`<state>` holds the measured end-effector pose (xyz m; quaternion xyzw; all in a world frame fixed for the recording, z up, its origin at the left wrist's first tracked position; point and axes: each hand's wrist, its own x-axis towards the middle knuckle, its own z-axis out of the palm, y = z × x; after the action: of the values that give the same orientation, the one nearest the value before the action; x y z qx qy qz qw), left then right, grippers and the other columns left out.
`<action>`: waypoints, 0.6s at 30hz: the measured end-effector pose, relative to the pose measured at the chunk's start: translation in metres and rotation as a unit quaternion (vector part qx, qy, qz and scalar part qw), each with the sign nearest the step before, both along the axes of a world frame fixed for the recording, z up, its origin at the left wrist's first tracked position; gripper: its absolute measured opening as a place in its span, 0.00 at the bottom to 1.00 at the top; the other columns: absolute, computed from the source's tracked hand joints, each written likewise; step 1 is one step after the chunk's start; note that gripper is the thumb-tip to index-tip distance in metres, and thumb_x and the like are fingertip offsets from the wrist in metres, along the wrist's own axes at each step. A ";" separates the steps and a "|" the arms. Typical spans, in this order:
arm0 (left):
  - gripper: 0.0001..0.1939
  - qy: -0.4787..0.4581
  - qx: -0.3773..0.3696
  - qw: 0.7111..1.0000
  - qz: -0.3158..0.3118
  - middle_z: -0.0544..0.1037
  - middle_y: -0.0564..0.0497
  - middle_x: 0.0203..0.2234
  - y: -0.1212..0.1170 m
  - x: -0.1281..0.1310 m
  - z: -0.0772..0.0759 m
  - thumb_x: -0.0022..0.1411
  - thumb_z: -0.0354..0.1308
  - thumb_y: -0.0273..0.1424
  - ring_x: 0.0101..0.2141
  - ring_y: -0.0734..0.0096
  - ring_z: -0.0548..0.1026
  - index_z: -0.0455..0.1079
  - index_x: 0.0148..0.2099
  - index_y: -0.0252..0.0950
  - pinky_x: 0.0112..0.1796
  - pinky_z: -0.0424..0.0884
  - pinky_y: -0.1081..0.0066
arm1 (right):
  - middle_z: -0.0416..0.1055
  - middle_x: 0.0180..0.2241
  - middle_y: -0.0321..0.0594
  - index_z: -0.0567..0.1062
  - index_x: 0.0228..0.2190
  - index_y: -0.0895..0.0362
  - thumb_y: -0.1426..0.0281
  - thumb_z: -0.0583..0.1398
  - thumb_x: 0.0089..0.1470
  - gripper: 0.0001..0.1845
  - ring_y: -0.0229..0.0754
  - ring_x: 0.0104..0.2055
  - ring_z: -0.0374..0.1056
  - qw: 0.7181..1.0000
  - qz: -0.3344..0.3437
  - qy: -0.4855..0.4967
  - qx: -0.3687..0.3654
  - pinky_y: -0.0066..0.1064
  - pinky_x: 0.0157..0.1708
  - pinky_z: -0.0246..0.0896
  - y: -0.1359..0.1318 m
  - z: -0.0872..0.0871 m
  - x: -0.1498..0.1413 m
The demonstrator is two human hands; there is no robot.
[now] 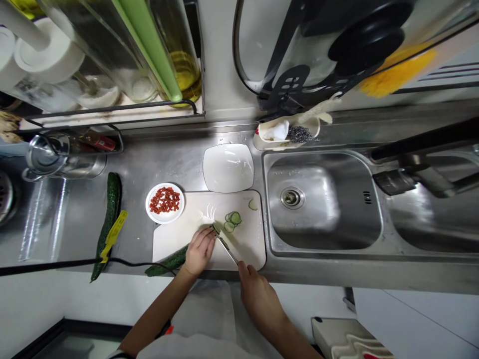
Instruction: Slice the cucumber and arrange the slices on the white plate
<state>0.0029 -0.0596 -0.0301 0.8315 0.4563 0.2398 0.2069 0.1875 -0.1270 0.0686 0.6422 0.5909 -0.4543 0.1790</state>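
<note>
My left hand (201, 251) is closed over a cucumber (170, 262) lying on the white cutting board (247, 249), its fingers curled near the cut end. In my right hand (260, 296) is a knife (227, 249), gripped by the handle, with the blade at the cucumber's end just beside my left fingertips. Several thin cucumber slices (232, 220) lie in a small overlapping pile to the right of the blade. One more slice (253, 204) rests apart near the board's upper right corner.
Behind the board sits a white square plate (228, 168). A white bowl (165, 203) of small red pieces overlaps the board's left corner. Farther left lies a whole cucumber (109, 222) with a yellow tag (114, 236), crossed by a black cable (56, 266). The sink (322, 199) adjoins on the right.
</note>
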 end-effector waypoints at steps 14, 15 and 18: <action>0.12 -0.004 0.001 1.000 0.007 0.76 0.44 0.42 0.000 0.001 0.001 0.64 0.51 0.24 0.47 0.64 0.74 0.70 0.48 0.35 0.49 0.72 0.58 | 0.71 0.38 0.46 0.67 0.48 0.57 0.83 0.43 0.56 0.23 0.42 0.36 0.72 1.000 -0.002 0.003 -0.008 0.26 0.28 0.57 0.003 0.002 0.001; 0.12 -0.004 -0.001 1.000 0.007 0.76 0.44 0.42 0.000 0.001 0.001 0.64 0.51 0.25 0.47 0.64 0.74 0.70 0.48 0.35 0.49 0.72 0.58 | 0.71 0.38 0.46 0.67 0.48 0.57 0.83 0.43 0.56 0.23 0.43 0.36 0.72 1.000 -0.002 0.005 -0.009 0.26 0.28 0.57 0.003 0.002 0.001; 0.12 -0.004 -0.008 1.000 0.007 0.76 0.44 0.43 0.000 0.001 0.001 0.64 0.50 0.26 0.47 0.63 0.74 0.70 0.49 0.35 0.49 0.72 0.57 | 0.71 0.39 0.46 0.66 0.48 0.57 0.83 0.44 0.56 0.23 0.43 0.36 0.72 1.000 -0.003 0.004 -0.010 0.27 0.28 0.57 0.003 0.001 0.000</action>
<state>0.0038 -0.0597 -0.0294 0.8256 0.4635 0.2407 0.2136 0.1880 -0.1239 0.0693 0.6402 0.5850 -0.4637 0.1813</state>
